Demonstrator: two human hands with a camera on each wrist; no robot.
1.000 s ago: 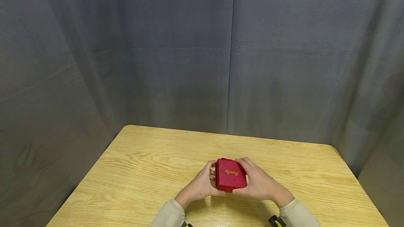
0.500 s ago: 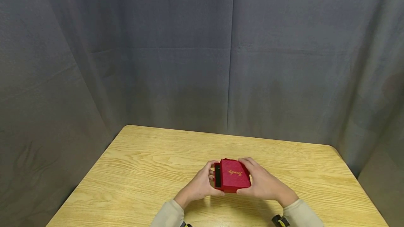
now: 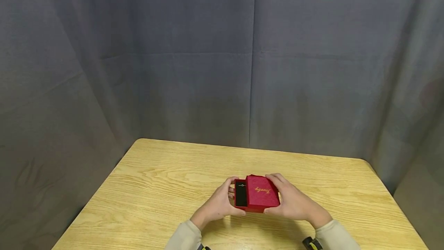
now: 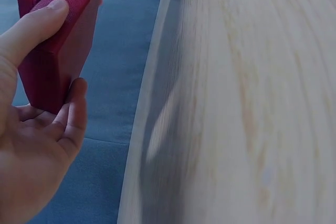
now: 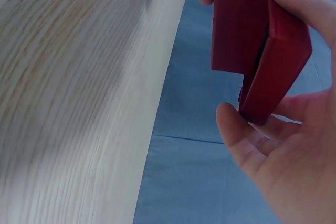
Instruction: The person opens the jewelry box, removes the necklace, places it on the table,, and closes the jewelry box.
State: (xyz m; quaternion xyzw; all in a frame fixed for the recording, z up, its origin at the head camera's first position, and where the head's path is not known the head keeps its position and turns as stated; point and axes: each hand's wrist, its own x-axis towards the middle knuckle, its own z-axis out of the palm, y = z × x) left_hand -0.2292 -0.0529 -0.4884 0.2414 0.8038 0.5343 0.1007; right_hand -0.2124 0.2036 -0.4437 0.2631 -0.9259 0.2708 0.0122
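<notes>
The far bench edge (image 3: pixel 222 148) is lying well apart; left hand (image 3: pixel 217 204), thumb (image 4: pixel 44 22) nearside, is gripping the box (image 3: pixel 241 199), right hand (image 3: pixel 293 203) its lid (image 3: pixel 261 196).

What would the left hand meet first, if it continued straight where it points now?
The box base, which the left hand grips; beyond it, probably the lid, though depth is unclear.

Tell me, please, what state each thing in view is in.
Box: partly open, black lining showing.
Lid: off-center to the right, covering part of the box.
Silver item: uncovered, too small to identify.
Left hand: gripping the box.
Right hand: gripping the lid.
Curtain: hanging, creased.
</notes>
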